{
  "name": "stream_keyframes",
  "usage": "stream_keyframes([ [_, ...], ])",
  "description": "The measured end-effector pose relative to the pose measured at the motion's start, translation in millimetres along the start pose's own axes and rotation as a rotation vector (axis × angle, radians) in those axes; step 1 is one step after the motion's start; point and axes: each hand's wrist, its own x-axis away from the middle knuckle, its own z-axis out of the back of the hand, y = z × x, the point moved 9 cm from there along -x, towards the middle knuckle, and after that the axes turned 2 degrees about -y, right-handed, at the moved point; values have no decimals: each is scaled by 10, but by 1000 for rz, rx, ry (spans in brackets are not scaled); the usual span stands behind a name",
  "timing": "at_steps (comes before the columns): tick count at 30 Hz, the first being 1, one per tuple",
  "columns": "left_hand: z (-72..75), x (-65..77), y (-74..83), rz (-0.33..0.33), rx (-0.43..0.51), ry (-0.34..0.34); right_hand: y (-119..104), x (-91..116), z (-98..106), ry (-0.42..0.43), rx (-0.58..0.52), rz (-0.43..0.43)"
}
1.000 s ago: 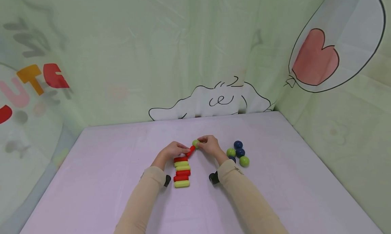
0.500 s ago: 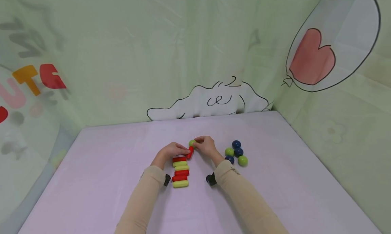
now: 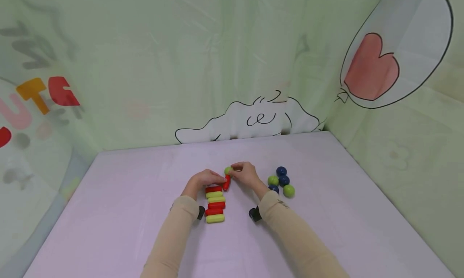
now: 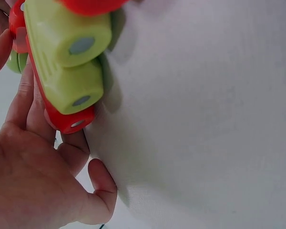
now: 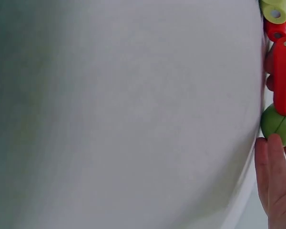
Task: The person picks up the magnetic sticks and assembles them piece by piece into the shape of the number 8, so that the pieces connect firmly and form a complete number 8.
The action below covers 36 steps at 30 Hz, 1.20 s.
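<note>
Head view: two bare hands meet above a pale lilac worktop (image 3: pixel 127 213), at the far end of a row of sticks (image 3: pixel 216 205). The row holds six short sticks, red and yellow, laid side by side and running away from the person; the neat lining-up probably keeps them from scattering and easy to pick out.

Just right of the row's far end, the left hand (image 3: pixel 204 180) pinches a separate red stick (image 3: pixel 226 184), likely to stop it swinging or sliding. Just beyond that stick, the right hand (image 3: pixel 247 174) has its thumb and fingers clamped on a green ball (image 3: pixel 227 170). The right wrist view shows ball and stick touching end-on; gripping one piece in each hand seems to let the two be held in line. Whether they rest on the worktop or are slightly lifted, I cannot tell.

In the left wrist view, grey discs (image 4: pixel 81 45) are set into the ends of the row's sticks; they could be magnets, which would explain why the ball is held against a stick's end.

Well to the right of the row, five loose balls (image 3: pixel 284 181), three blue and two green, sit clustered, perhaps so they remain within the right hand's reach.
</note>
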Motion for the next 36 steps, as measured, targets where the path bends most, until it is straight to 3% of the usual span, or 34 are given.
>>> stream_keyframes([
  [9, -28, -29, -17, 7, 39, -15, 43, 21, 17, -76, 14, -16],
  [22, -73, -2, 11, -6, -27, -9, -72, 236, 258, -81, 94, 90],
  [36, -63, -25, -19, 6, 5, 12, -92, 518, 575, -57, 166, 188],
])
